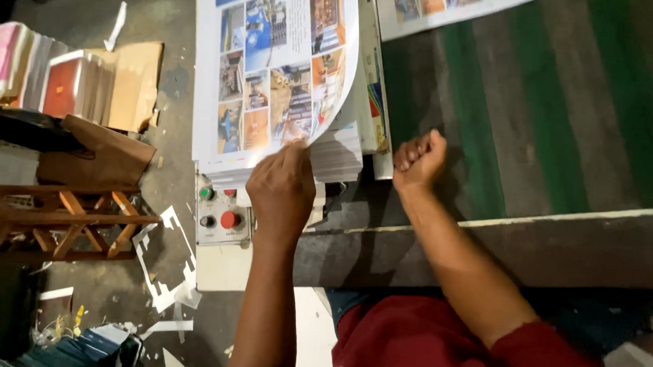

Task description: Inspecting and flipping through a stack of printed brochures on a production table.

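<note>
Wrapped pink and red bundles [45,72], perhaps packages, upper left.

Curled printed sheet [273,71] atop stack [338,158]

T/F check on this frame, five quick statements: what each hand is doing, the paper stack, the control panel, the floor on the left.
1. The left hand lifts the corner of the top printed sheet. True.
2. The right hand holds a sheet. False: it is a closed fist holding nothing, over the green-striped surface.
3. The control panel has a red button. True.
4. The paper stack holds blank sheets only. False: the top sheet is covered with colour photos.
5. A wooden stool stands at left. True.
</note>
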